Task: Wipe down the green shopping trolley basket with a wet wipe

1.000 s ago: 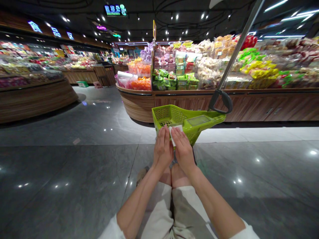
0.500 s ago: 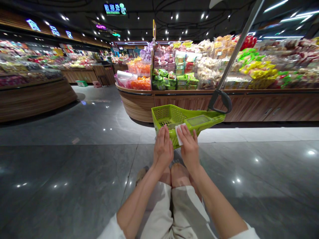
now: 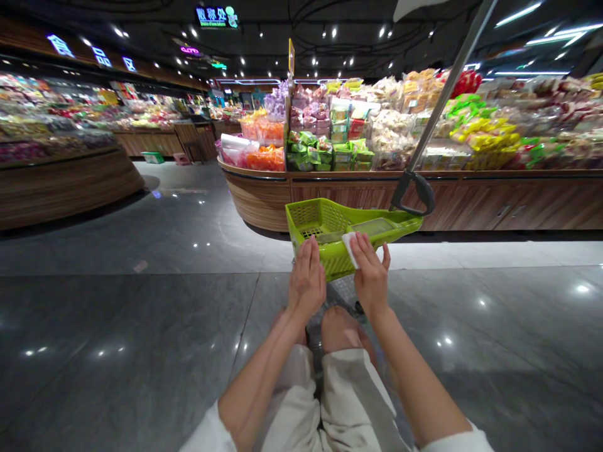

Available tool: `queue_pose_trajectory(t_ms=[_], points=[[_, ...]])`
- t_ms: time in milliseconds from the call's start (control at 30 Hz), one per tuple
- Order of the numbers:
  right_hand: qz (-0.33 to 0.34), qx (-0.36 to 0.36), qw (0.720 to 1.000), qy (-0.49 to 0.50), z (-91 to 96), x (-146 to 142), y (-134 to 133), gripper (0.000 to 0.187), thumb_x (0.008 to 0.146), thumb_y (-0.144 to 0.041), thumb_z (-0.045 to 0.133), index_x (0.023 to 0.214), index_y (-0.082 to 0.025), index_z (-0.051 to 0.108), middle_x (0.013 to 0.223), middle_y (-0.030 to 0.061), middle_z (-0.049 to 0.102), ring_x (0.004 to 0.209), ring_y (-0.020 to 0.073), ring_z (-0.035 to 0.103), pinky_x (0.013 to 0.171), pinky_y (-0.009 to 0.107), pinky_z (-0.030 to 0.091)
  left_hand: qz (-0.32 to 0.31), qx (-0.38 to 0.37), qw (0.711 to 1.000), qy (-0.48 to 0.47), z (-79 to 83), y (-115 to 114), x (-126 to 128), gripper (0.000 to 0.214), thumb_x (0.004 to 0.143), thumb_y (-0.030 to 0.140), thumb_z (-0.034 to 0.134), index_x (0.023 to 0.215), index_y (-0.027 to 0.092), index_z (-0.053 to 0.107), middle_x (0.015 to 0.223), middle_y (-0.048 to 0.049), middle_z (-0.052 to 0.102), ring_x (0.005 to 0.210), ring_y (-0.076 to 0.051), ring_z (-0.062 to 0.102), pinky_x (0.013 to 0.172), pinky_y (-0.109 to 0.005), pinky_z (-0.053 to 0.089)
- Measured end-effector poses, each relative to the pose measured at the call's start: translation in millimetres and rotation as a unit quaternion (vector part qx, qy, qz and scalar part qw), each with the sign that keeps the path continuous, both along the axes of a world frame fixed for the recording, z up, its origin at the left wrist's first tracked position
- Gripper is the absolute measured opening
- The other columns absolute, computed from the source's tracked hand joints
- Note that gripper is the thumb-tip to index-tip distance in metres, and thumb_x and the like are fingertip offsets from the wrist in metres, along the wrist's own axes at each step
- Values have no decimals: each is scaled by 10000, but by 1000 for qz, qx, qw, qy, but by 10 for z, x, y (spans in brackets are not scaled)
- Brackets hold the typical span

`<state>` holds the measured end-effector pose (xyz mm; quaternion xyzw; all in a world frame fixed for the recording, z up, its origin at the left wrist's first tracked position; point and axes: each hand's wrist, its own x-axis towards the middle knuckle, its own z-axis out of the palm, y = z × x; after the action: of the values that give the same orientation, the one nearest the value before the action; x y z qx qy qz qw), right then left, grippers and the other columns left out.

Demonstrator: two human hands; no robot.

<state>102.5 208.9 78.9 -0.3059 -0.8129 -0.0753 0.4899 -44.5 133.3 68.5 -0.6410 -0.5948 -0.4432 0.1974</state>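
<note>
A green plastic shopping basket (image 3: 336, 269) with perforated walls stands in front of my knees, its narrow end pointing right. My left hand (image 3: 307, 276) rests on the near side of the basket, fingers stretched out and held together, with nothing in it. Under the fingers of my right hand (image 3: 370, 270), a folded white cloth (image 3: 351, 248) is pressed against the basket's near rim. Whether it is cloth or paper tissue I cannot tell. A dark grey loop handle (image 3: 429, 193) with a long metal pole (image 3: 445, 100) rises from the basket's right end.
Behind the basket runs a wood-panelled display counter (image 3: 264, 198) heaped with packaged snacks. Another curved counter (image 3: 66, 191) stands at the left. Grey polished floor (image 3: 141, 339) surrounds me, and a green stool (image 3: 153, 157) sits farther back.
My right hand has slid right along the basket's near rim with the white cloth. My left hand stays almost in place on the basket. My knees have moved apart.
</note>
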Motion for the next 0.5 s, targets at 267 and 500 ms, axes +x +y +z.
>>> queue_pose_trajectory(t_ms=[267, 500], points=[[94, 21, 994, -51, 27, -286, -287, 629, 937, -79, 347, 1545, -237, 324, 1499, 85, 513, 1436, 150, 418, 1245, 425, 152, -23, 16, 1000, 3, -20, 2, -76, 692, 977, 160, 361, 1592, 183, 44, 1610, -183, 309, 1512, -275, 256, 1190, -524, 350], [-11, 10, 1000, -16, 50, -13, -19, 668, 903, -46, 341, 1530, -276, 353, 1479, 62, 539, 1418, 179, 449, 1244, 496, 79, -7, -22, 1000, 5, 20, -35, -50, 654, 991, 172, 336, 1588, 144, 69, 1604, -196, 314, 1514, -263, 251, 1205, -506, 326]])
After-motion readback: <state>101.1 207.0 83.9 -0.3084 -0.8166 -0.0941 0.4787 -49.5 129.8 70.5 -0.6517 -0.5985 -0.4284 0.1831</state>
